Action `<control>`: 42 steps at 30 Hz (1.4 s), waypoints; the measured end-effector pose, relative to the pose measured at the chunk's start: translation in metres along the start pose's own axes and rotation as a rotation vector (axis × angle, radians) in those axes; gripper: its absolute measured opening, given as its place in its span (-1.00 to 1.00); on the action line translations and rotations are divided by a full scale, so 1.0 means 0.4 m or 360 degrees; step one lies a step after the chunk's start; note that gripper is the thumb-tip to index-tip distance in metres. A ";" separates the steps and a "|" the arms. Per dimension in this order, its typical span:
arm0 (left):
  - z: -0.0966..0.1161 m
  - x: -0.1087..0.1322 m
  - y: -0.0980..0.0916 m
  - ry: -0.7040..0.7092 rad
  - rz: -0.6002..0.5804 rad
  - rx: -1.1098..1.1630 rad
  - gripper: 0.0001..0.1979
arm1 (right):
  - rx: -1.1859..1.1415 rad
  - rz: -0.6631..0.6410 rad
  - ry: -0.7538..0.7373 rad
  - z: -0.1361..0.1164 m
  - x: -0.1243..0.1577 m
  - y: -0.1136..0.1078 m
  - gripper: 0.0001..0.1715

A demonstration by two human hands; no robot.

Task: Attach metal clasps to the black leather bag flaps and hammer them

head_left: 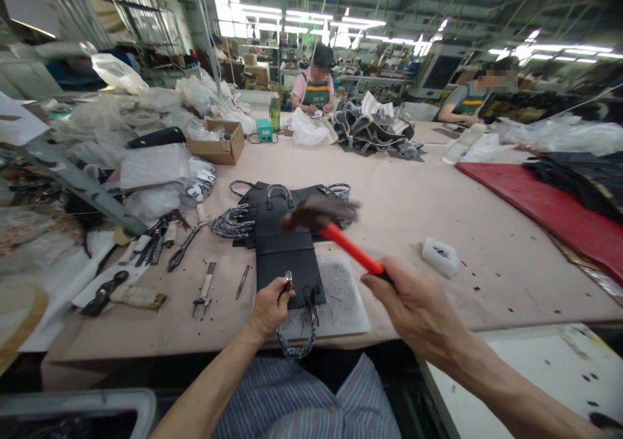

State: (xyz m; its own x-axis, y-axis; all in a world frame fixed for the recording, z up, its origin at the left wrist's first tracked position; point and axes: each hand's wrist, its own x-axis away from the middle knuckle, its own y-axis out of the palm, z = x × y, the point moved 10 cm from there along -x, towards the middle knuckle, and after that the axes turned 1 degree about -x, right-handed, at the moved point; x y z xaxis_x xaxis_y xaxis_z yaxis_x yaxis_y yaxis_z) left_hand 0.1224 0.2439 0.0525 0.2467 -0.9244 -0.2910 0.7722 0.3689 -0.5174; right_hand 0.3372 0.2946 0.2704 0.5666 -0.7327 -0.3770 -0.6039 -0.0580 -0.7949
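My right hand (406, 303) is wrapped round the red handle of a hammer (353, 249), whose head is smeared by motion above the work. Closed round a short metal punch (289, 278), my left hand (269, 306) rests at the near end of a black leather panel (282, 261). The punch stands roughly upright; its lower end is hidden. A patterned looped handle (298, 348) hangs from the panel's near edge. Under that end lies a white board (345, 296). More black panels with wrapped handles (231, 222) are stacked beyond, partly behind the hammer.
Left of the board lie a thin rod (242, 282), a metal gauge (203, 293) and a second hammer (126, 294). A white block (439, 257) sits to the right, near a red sheet (545, 192). Plastic bags and a cardboard box (217, 142) crowd the far left. Two co-workers sit across the table.
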 end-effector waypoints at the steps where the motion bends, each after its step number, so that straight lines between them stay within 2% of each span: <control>1: -0.001 0.001 0.001 0.0007 0.0000 0.0004 -0.92 | -0.0110 0.0175 0.0069 0.000 0.001 -0.037 -0.68; 3: -0.007 0.002 0.003 0.0009 -0.0002 0.0010 -0.91 | -0.0202 0.0400 0.0141 0.004 0.017 -0.069 -0.68; 4: -0.011 0.003 0.004 0.0005 -0.0007 0.0009 -0.91 | -0.0164 0.0375 0.0114 0.001 0.025 -0.056 -0.67; 5: -0.014 0.003 0.005 0.0001 -0.0011 0.0007 -0.92 | -0.0075 0.0258 0.0065 -0.001 0.031 -0.025 -0.65; 7: -0.018 0.005 0.006 -0.0003 -0.0016 -0.0010 -0.92 | 0.0151 -0.0169 -0.0022 0.011 0.047 0.066 -0.63; 9: -0.017 0.005 0.006 0.0012 -0.0023 -0.0028 -0.92 | 0.0335 -0.0486 0.0014 0.055 0.069 0.127 -0.64; 11: -0.013 0.005 0.005 0.0028 -0.0022 -0.0041 -0.91 | 0.0407 -0.0566 0.0146 0.114 0.081 0.142 -0.67; 14: -0.011 0.005 0.001 0.0027 -0.0004 -0.0041 -0.92 | 0.0354 -0.0548 0.0429 0.229 0.109 0.164 -0.64; 19: -0.011 0.007 0.002 0.0037 0.0000 -0.0005 -0.93 | 0.0237 -0.0585 0.0981 0.471 0.222 0.272 -0.59; 22: -0.011 0.005 0.000 0.0030 0.0003 0.0008 -0.92 | 0.0360 -0.0511 0.1110 0.544 0.260 0.301 -0.62; 24: -0.013 0.003 -0.002 0.0000 -0.0002 0.0000 -0.90 | 0.0406 -0.0423 0.1107 0.538 0.255 0.309 -0.64; 25: -0.014 0.002 -0.002 -0.0014 -0.0011 -0.0011 -0.90 | 0.0401 -0.0362 0.1038 0.515 0.239 0.314 -0.60; 27: -0.013 -0.001 -0.003 -0.0030 -0.0030 -0.0036 -0.89 | 0.0315 -0.0239 0.0753 0.431 0.189 0.335 -0.52; 29: -0.009 -0.003 -0.006 -0.0033 -0.0041 -0.0044 -0.87 | 0.0172 -0.0171 0.0389 0.321 0.141 0.373 -0.52; 30: -0.007 -0.004 -0.008 -0.0036 -0.0038 -0.0040 -0.87 | 0.0109 -0.0174 0.0246 0.272 0.127 0.398 -0.53; 32: -0.007 -0.006 -0.014 -0.0065 -0.0014 -0.0015 -0.87 | 0.0041 -0.0225 0.0105 0.206 0.116 0.449 -0.54; 35: -0.022 -0.008 -0.028 -0.0208 0.0089 0.0077 -0.85 | -0.0006 -0.0239 0.0116 0.180 0.124 0.490 -0.51; 38: -0.044 -0.006 -0.042 -0.0348 0.0179 0.0253 -0.83 | -0.0088 -0.0218 0.0169 0.193 0.136 0.494 -0.50; 40: -0.053 -0.003 -0.059 -0.0379 0.0231 0.0351 -0.80 | -0.0123 -0.0218 0.0183 0.200 0.139 0.490 -0.51; 42: -0.049 0.003 -0.077 -0.0325 0.0224 0.0289 -0.80 | -0.0136 -0.0220 0.0194 0.204 0.138 0.486 -0.51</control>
State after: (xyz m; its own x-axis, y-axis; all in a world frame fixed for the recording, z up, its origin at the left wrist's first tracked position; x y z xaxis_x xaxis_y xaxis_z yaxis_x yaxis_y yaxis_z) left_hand 0.0872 0.2334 0.0525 0.4569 -0.8727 -0.1724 0.8097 0.4882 -0.3256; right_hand 0.2967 0.2981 0.0563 0.5785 -0.7902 -0.2025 -0.5734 -0.2173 -0.7899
